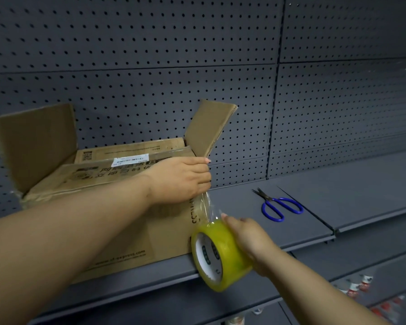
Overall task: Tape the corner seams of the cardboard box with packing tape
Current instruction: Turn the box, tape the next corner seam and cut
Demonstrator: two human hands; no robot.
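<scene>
The step in hand looks like laying tape down the front right corner of the cardboard box [127, 231], which sits on a dark grey metal shelf [302, 219] before a wall of perforated panels. The left hand [181, 179] lies at the top of this corner, its fingers curled over the edge and pressing the start of the tape strip [208, 207] there. The right hand [249, 240] grasps the tape roll [218, 254], fingers wrapped around its outer side, near the bottom of the corner.

The strip between the 2 hands is clear, shiny and a little wrinkled. The roll is yellowish with a white core. The box is brown, printed and worn, with 2 flaps standing up.

Next, I judge, the strip must be smoothed against the corner and cut; the blue-handled scissors [279, 205] lie on the shelf, apart from the box.
</scene>
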